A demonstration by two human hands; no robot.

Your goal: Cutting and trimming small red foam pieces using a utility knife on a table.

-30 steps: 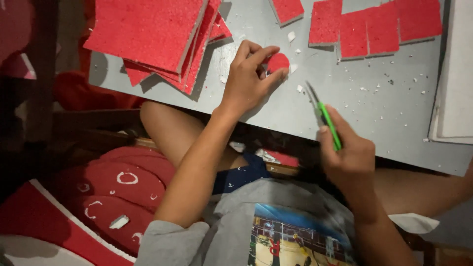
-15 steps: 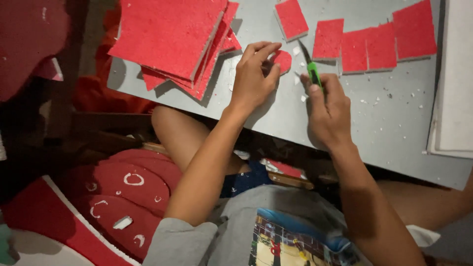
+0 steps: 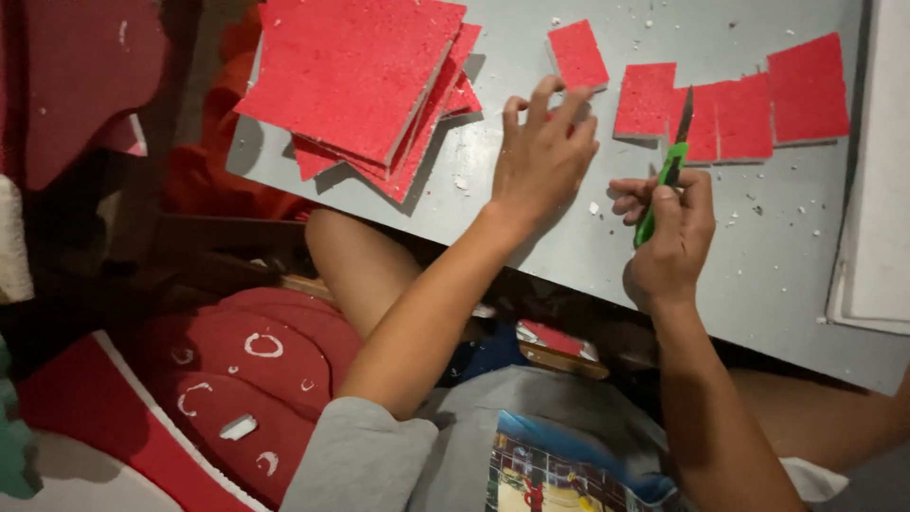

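Head view. The left hand [image 3: 542,156] rests palm-down on the grey flat surface [image 3: 531,237], fingers spread and pressed down; whatever lies under its grip is covered, so it cannot be told whether the fingers pin a piece there. The right hand [image 3: 671,232] has its grip clamped on the green-handled utility knife [image 3: 669,175], blade extended and pointing away from the body, just right of the left hand's fingertips.

Ahead of the right grip, touching the blade tip in the picture, lies a row of small red square foam pieces [image 3: 744,104]. One separate small red foam square [image 3: 578,55] sits just beyond the left fingertips. Well to the left of the left grip stands a stack of large red foam sheets [image 3: 365,81]. White crumbs are scattered across the surface.

Step in hand, as judged: cutting foam into small pieces, with the knife poised beside the steadying hand. The next move calls for keeping the blade path apart from the left fingers.

Hidden or unclear: the surface under the left palm; the blade tip against the red squares; a white board [image 3: 877,190] at the far right is cut off by the frame edge.
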